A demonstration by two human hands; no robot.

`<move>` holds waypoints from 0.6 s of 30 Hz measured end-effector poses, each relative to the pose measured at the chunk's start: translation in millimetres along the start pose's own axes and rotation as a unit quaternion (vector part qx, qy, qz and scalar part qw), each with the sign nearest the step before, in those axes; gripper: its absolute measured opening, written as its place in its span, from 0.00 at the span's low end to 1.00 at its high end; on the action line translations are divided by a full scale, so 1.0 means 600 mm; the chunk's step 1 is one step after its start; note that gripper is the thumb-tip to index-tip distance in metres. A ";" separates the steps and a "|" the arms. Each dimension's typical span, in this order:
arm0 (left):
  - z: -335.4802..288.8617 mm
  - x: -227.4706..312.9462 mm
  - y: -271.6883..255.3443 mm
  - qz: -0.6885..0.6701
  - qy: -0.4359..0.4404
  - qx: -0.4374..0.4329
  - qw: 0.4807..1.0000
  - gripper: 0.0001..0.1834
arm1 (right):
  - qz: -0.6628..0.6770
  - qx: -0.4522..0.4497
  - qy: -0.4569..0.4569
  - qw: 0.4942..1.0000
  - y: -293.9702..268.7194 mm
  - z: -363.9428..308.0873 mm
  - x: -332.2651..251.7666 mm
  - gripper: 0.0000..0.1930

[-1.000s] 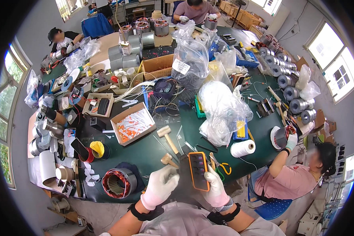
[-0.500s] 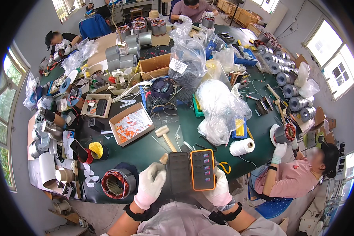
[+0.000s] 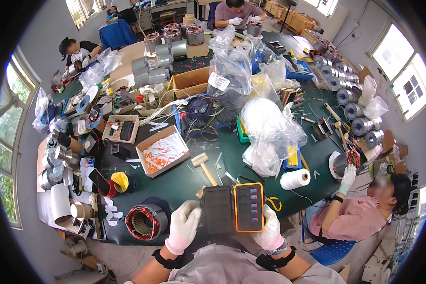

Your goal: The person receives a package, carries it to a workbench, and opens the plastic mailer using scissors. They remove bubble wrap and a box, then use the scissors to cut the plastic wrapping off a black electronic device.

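Note:
Between my hands is an opened memory card case (image 3: 248, 226), its black lid half on the left and an orange-rimmed half on the right with several small cards in slots. My gloved left hand (image 3: 182, 228) has its fingers closed at the lid's left edge. My gloved right hand (image 3: 270, 232) grips the orange rim from the right, its fingertips partly hidden. Left of my left hand a motor stator (image 3: 162, 220) with red windings lies on the green table (image 3: 180, 184). Just beyond the case is a wooden mallet (image 3: 207, 169).
An open carton (image 3: 163, 150) holds white and orange strips. Plastic bags (image 3: 270, 135) and a white thread spool (image 3: 295, 178) lie ahead. A co-worker in pink (image 3: 364, 213) sits at the right beside another stator (image 3: 341, 163). More people work at the far side.
The scene has shifted slightly rightward in view. My hands keep the case open between them. The co-worker at the right has moved a gloved hand up onto the stator there.

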State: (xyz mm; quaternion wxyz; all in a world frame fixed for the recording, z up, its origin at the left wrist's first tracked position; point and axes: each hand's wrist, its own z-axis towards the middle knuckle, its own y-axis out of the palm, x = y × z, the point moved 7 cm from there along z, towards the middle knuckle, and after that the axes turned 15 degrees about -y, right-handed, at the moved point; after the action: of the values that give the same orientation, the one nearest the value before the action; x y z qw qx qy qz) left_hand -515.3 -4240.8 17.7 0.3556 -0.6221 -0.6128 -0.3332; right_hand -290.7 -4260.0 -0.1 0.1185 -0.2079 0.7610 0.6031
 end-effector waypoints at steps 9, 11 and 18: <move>-0.010 0.010 0.005 -0.064 -0.042 -0.028 0.997 0.13 | -0.106 0.028 -0.025 0.994 -0.010 -0.008 -0.004 0.29; -0.010 0.006 0.006 -0.065 -0.033 -0.031 0.997 0.13 | -0.112 0.007 -0.026 0.993 -0.007 -0.007 -0.004 0.33; -0.019 0.021 0.009 -0.065 -0.013 -0.026 0.997 0.12 | -0.096 0.049 -0.019 0.994 -0.010 -0.011 -0.007 0.30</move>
State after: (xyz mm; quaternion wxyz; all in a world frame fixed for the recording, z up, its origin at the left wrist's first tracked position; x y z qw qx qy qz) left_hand -509.4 -4244.1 34.1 0.3091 -0.5939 -0.6477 -0.3636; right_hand -283.5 -4266.8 -1.8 0.1998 -0.2624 0.7639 0.5547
